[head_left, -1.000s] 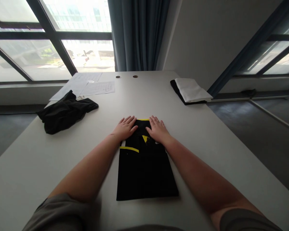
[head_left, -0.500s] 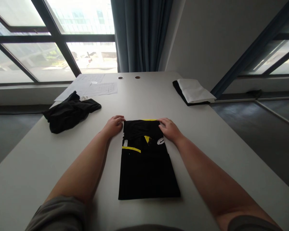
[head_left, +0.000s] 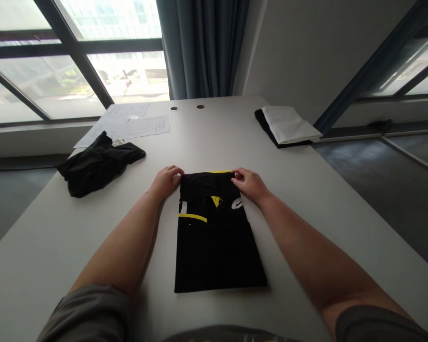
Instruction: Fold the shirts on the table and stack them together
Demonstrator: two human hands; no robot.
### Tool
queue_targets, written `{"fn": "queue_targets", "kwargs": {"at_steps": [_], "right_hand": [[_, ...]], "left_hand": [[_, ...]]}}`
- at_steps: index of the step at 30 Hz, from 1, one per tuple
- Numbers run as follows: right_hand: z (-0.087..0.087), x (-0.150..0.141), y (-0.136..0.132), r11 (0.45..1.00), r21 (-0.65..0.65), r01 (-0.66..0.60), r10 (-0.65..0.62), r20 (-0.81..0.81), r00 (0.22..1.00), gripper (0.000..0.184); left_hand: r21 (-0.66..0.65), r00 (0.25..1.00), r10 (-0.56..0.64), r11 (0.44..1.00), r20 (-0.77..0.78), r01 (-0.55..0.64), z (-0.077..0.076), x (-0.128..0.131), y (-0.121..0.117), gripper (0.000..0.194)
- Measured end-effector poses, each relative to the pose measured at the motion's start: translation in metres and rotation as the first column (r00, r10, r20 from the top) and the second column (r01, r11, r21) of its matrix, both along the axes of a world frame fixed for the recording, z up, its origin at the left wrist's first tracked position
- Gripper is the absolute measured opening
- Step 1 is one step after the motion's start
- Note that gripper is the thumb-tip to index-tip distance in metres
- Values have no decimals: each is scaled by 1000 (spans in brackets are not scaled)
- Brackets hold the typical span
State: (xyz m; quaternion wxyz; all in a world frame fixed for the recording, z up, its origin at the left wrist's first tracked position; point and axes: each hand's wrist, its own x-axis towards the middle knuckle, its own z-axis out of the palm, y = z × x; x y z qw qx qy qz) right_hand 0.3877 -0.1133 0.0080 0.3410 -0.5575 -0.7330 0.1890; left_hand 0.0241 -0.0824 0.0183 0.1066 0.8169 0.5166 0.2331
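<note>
A black garment with yellow and white markings [head_left: 216, 237] lies folded into a long rectangle on the white table [head_left: 306, 199] in front of me. My left hand [head_left: 167, 180] pinches its far left corner, fingers curled on the cloth. My right hand [head_left: 248, 183] pinches the far right corner the same way. The far edge of the garment is slightly raised between the two hands.
A crumpled black garment [head_left: 96, 164] lies at the left, with sheets of paper [head_left: 131, 124] behind it. A folded white cloth on a black one [head_left: 287, 126] sits at the far right edge. Two cable holes [head_left: 187, 107] are at the back, before a curtain and windows.
My hands have moved from lying flat on the middle of the garment's far end out to its two far corners, and now grip them.
</note>
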Motion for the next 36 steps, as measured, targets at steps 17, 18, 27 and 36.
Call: {"fn": "queue_targets", "kwargs": {"at_steps": [17, 18, 27, 36], "right_hand": [[10, -34, -18, 970, 120, -213, 154, 375, 914, 50], [9, -37, -18, 975, 42, -219, 182, 424, 887, 56], [-2, -29, -9, 964, -181, -193, 258, 476, 841, 67], [-8, -1, -29, 987, -71, -145, 159, 279, 947, 60]], "left_hand": [[54, 949, -194, 975, -250, 214, 11, 78, -54, 57], [25, 932, -213, 973, -292, 230, 7, 81, -54, 59], [-115, 932, -165, 984, -322, 134, 0, 59, -36, 61], [-190, 977, -26, 982, -212, -15, -8, 16, -52, 65]]}}
